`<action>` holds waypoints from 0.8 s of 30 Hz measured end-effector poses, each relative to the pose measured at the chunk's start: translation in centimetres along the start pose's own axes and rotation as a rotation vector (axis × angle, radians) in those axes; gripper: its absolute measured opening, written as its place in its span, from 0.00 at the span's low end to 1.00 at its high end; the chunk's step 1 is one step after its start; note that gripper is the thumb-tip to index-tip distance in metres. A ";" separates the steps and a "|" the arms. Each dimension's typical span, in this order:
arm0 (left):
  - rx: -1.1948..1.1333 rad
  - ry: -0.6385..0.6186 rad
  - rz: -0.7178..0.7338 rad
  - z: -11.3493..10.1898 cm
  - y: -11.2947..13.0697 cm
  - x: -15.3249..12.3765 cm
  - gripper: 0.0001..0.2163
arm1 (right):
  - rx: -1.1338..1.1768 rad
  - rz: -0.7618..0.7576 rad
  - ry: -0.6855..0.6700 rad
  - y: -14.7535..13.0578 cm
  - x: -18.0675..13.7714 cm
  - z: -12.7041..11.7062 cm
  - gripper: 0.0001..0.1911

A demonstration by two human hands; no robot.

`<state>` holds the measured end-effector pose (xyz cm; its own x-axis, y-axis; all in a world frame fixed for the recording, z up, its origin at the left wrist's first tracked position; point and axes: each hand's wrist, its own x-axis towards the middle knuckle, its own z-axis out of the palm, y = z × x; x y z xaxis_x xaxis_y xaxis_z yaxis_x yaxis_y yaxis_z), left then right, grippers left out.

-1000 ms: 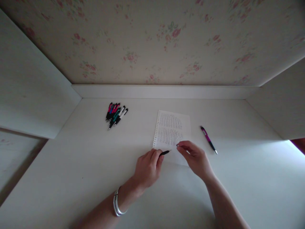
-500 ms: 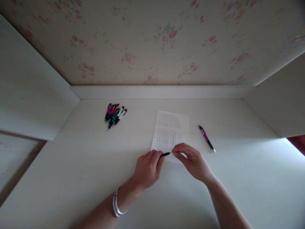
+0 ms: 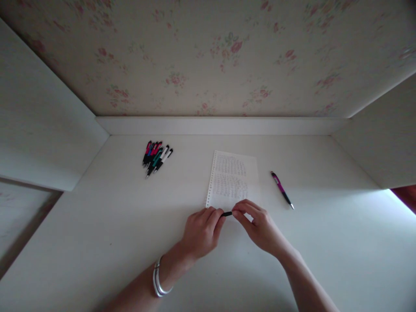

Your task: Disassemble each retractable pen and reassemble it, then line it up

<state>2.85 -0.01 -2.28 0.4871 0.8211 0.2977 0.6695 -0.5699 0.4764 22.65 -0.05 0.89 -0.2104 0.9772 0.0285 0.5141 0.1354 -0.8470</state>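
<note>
Left hand (image 3: pixel 201 232) and right hand (image 3: pixel 258 225) pinch a black pen (image 3: pixel 226 213) between them, fingers closed over both ends, mostly hidden, at the paper's (image 3: pixel 233 180) near edge. Writing unreadable.

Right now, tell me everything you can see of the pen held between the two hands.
Only a short black stretch of the pen shows; it looks like a rubbery grip section. The rest is hidden inside the hands, so the barrel colour cannot be told. It lies roughly level, running left to right. The left hand closes on one end and the right hand pinches the other. It sits at the near edge of the sheet of paper; whether it touches the sheet is unclear.
</note>
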 end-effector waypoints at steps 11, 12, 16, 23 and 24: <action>0.004 -0.012 0.021 0.1 -0.1 -0.1 0.08 | 0.059 0.024 0.002 0.1 -0.5 -0.2 0.15; 0.004 -0.013 0.019 0.1 -0.1 -0.1 0.09 | 0.084 0.019 -0.011 0.2 -0.5 -0.3 0.13; 0.007 -0.019 0.026 0.1 0.0 -0.1 0.09 | 0.096 -0.006 -0.028 0.6 -0.5 -0.3 0.11; -0.040 -0.009 0.034 0.2 -0.1 -0.1 0.09 | 0.156 0.099 0.018 0.5 -0.7 0.3 0.15; -0.051 -0.008 0.026 0.2 -0.1 0.0 0.09 | 0.206 0.116 0.017 0.6 -0.7 0.4 0.15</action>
<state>2.85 0.03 -2.49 0.5086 0.8054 0.3044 0.6271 -0.5888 0.5100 22.81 -0.76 0.19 -0.1452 0.9871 -0.0681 0.3533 -0.0126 -0.9354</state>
